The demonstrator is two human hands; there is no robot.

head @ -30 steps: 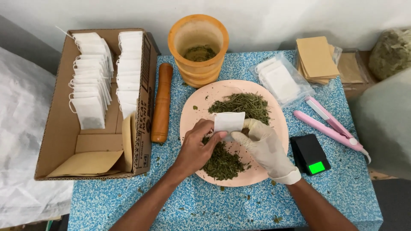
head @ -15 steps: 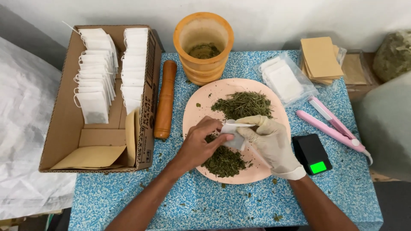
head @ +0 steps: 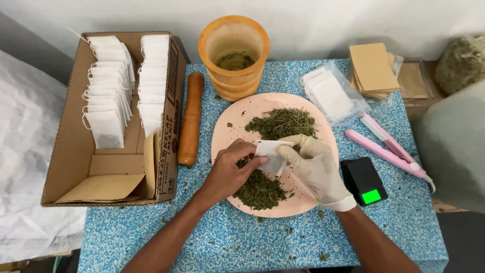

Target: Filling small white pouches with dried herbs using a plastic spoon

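Small white filter bag (head: 270,155) held w/ both hands over the pink plate (head: 230,126), just above the near pile of dried herb (head: 260,189). Looks thin, limp, light, prob. tears easily, so best pinched at the top edge. Left hand (head: 230,172), bare, fingers closed on its left side; right hand (head: 316,167), gloved, pinching the right edge. Vs. half a sec ago: bag now stands up flatter, more of it showing. Wooden mortar (head: 233,53) behind, box of filled bags (head: 108,101) to the left.
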